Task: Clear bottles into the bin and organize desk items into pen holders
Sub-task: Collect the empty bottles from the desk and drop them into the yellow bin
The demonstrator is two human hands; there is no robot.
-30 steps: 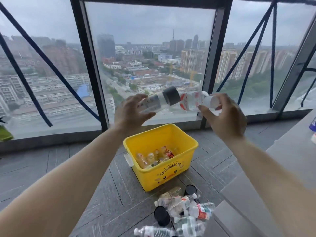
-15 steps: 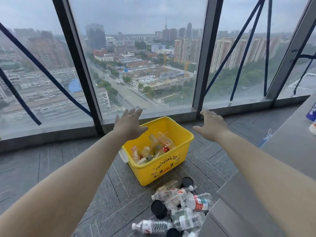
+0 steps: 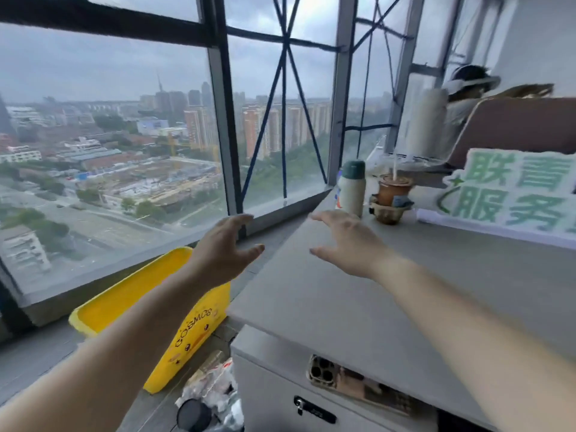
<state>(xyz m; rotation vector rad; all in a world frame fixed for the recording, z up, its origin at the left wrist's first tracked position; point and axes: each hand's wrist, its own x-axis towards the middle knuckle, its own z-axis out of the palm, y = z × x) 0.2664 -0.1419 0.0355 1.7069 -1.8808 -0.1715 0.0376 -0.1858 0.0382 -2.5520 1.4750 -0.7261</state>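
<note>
Your left hand point(image 3: 223, 254) and right hand point(image 3: 346, 241) are spread wide, holding nothing; crumpled clear plastic bottles point(image 3: 212, 383) lie unbinned beside the yellow plastic bin point(image 3: 199, 335).

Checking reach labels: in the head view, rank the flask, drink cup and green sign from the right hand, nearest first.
1. White flask, just beyond the right hand.
2. Brown drink cup, right of the flask.
3. Green sign, far right on the desk.

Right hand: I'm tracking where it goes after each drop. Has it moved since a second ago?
Yes. The right hand has left its spot above the bin and gone rightward, now open over the desk.
</note>
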